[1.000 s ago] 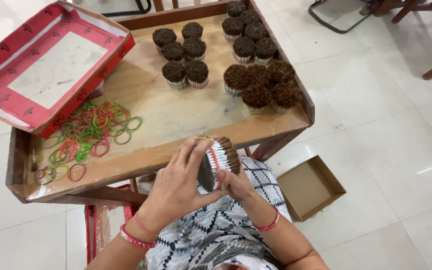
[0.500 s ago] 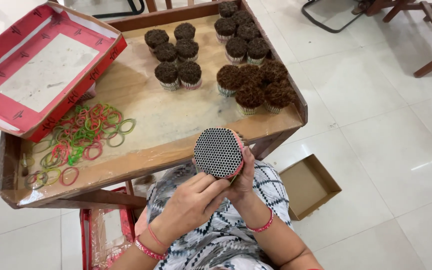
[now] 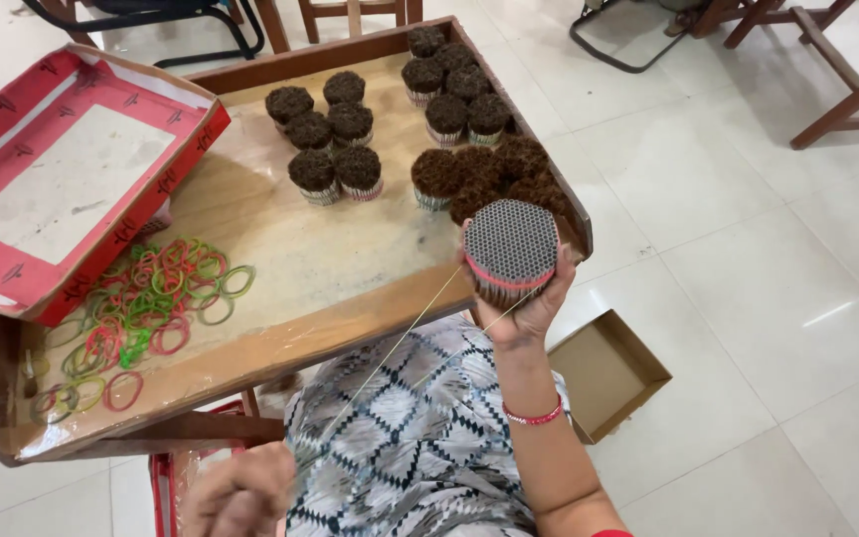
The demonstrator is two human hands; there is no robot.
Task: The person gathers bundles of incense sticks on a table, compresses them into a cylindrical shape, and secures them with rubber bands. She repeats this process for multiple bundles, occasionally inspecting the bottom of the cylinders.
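At the near right corner of the bench [image 3: 280,348], your right hand [image 3: 529,298] is raised and clamped around a round bundle of thin sticks [image 3: 511,249]. You hold the bundle with its flat, dotted end turned up to the camera, and a pink band goes around it just under this end. A thin pale thread [image 3: 390,353] runs from the bundle down and to the left, stretched tight, to your left hand [image 3: 241,492]. This hand is low near your lap, well apart from the right one. It is blurred, so I cannot tell if the fingers are closed on the thread.

On the bench behind the bundle stand many finished bundles with dark brown tips [image 3: 429,109], in groups close together, some touching each other. On the left part of the bench lies a loose heap of rubber bands [image 3: 141,308] in green, red and pink. Beside them at the far left sits a shallow red tray [image 3: 72,179] with a pale bottom, tilted a little on the bench edge. On the tiled floor at your right side you have a small open cardboard box [image 3: 603,373]. On your right wrist you wear a red bangle [image 3: 534,418].
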